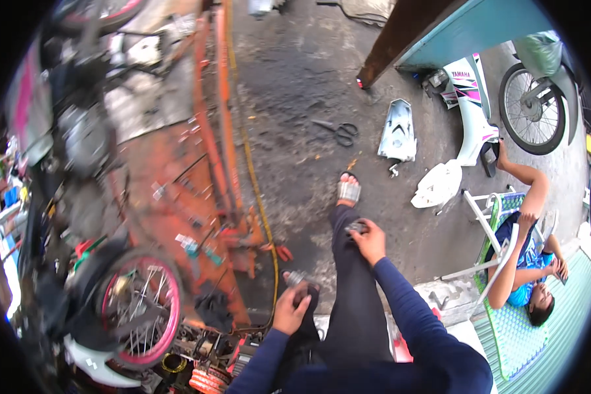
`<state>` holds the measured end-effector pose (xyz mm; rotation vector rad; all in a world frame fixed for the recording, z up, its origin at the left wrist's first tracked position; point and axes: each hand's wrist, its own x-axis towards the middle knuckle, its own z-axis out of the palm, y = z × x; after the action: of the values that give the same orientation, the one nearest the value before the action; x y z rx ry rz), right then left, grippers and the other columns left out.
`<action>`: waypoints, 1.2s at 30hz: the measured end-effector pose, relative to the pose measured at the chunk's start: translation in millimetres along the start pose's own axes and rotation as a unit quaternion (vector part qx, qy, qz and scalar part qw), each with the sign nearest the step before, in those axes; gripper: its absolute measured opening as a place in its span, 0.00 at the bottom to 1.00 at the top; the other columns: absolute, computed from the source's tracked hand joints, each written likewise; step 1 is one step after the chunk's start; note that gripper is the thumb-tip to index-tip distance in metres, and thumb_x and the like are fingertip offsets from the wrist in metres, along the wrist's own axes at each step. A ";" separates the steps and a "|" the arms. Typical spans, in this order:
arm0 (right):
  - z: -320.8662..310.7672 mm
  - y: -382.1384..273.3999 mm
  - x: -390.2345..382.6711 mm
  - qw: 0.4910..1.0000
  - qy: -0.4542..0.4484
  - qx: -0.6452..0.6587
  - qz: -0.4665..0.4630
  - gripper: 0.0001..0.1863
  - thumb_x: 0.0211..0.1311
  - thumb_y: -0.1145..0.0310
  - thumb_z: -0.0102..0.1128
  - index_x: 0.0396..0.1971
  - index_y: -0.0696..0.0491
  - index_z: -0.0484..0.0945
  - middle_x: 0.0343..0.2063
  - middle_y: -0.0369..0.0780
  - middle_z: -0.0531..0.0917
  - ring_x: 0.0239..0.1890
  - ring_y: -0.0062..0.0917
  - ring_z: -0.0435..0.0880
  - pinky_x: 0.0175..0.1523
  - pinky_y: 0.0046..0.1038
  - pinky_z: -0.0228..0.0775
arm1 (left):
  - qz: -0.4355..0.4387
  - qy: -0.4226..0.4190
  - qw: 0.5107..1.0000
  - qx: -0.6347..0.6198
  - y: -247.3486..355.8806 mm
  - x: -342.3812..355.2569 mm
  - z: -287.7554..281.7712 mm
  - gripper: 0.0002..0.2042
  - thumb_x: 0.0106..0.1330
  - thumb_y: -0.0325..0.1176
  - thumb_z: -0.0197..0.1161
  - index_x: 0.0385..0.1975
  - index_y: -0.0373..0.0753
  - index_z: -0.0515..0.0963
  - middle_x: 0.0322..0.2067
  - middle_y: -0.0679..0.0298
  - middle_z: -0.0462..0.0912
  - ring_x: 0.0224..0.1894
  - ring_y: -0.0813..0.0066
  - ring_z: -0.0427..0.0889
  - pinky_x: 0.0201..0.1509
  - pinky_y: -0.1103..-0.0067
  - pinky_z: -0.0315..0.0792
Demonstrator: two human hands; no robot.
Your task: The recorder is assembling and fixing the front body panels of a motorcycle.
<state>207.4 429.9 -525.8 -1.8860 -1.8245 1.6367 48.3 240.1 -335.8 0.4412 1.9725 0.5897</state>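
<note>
My right hand is closed around a small dark grey metal part, just above my right lower leg. What kind of part it is cannot be made out. Lower and to the left, my left hand hovers by my left leg, thumb and fingers loosely curved and apart, with nothing visible between them. Both forearms wear dark blue sleeves. My sandalled right foot rests on the dark floor beyond the right hand.
Left is an orange metal platform with scattered small parts, a motorcycle with a pink-rimmed wheel and a yellow hose. Scissors and white fairing pieces lie ahead. At right, a person reclines on a lounge chair.
</note>
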 end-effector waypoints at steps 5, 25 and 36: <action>51.0 -186.3 -191.0 0.974 -0.165 0.026 -0.153 0.20 0.45 0.63 0.72 0.38 0.59 0.80 0.20 0.42 0.83 0.23 0.26 0.84 0.31 0.28 0.75 | 0.214 0.198 0.950 0.114 14.4 -106.3 -94.9 0.22 0.51 0.32 0.71 0.46 0.35 0.75 0.49 0.53 0.75 0.52 0.54 0.75 0.53 0.69 0.71; 154.9 -466.1 -533.8 0.776 -0.261 0.076 -0.570 0.10 0.61 0.70 0.63 0.39 0.60 0.79 0.31 0.40 0.83 0.30 0.21 0.81 0.36 0.22 0.73 | 0.334 0.283 0.683 -0.584 -90.2 -377.5 -323.9 0.15 0.65 0.27 0.62 0.51 0.35 0.72 0.46 0.61 0.80 0.46 0.71 0.81 0.52 0.72 0.76; 300.9 -628.5 -488.5 0.480 -0.172 -0.138 -0.849 0.04 0.53 0.69 0.62 0.28 0.52 0.79 0.29 0.42 0.81 0.37 0.37 0.81 0.46 0.38 0.68 | 0.431 0.289 0.543 -0.660 -81.0 -350.6 -482.4 0.16 0.68 0.40 0.55 0.49 0.36 0.73 0.42 0.54 0.79 0.43 0.61 0.80 0.45 0.68 0.76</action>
<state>-306.3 77.8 54.1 0.7958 -2.3590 0.6889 -232.3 -118.4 57.7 0.1610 1.0526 2.8509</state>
